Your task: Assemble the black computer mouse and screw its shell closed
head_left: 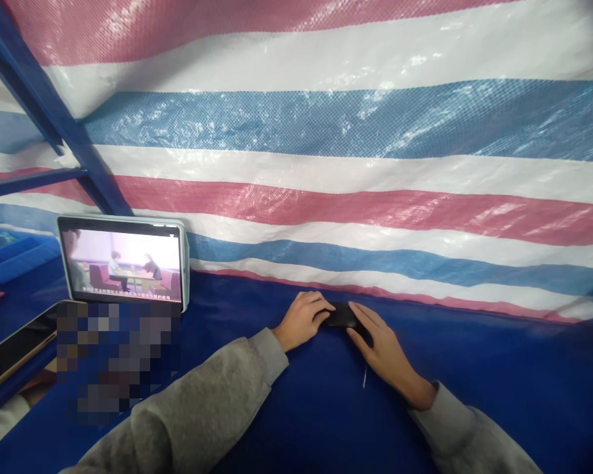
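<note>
A small, dark, flat object (342, 315) lies between my hands on the blue table surface (316, 408); its exact kind cannot be made out. My left hand (306, 318) grips its left end, with bent fingers on top and the thumb at the near edge. At the other end, my right hand (383, 349) is closed around it, fingers along the far side and thumb on the near side. Both hands cover part of the object. Just below my right hand lies a thin, whitish stick (364, 376).
To the left stands a tablet (123, 263) playing a video. Nearer me are a phone (20, 345) and a pixelated patch. A blue tray (20, 260) sits at far left, under a blue metal frame (54, 108). A striped plastic sheet (356, 125) hangs behind the table.
</note>
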The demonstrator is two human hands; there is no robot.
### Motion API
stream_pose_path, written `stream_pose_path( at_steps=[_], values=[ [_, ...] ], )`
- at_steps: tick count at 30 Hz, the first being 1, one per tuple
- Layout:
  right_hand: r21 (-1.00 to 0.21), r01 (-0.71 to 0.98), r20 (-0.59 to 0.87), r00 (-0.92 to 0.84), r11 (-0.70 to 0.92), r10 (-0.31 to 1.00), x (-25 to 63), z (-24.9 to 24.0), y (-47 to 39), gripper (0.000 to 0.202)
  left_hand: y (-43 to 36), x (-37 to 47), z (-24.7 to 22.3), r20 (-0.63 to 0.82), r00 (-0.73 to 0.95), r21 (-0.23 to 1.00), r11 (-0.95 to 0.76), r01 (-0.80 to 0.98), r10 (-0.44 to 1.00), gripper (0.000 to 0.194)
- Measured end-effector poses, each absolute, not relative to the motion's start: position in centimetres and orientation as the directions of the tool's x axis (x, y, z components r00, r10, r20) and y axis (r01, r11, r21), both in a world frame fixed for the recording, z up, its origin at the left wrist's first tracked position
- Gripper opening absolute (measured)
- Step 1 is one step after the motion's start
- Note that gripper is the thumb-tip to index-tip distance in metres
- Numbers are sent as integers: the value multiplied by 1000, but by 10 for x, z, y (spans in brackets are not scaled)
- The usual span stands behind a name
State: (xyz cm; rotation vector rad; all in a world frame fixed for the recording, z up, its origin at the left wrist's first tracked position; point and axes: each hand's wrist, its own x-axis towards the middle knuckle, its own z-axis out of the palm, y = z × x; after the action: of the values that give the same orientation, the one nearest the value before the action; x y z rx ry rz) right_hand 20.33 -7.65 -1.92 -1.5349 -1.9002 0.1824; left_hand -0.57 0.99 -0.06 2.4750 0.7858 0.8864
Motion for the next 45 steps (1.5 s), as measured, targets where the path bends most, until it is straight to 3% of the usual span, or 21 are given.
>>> stream_pose_path(
  at_steps=[45],
  values=[
    [-461,823,459,-99,332,883,207,-19,-77,45,11,-5,-1,403,660,536,-748,392,634,21]
  ],
)
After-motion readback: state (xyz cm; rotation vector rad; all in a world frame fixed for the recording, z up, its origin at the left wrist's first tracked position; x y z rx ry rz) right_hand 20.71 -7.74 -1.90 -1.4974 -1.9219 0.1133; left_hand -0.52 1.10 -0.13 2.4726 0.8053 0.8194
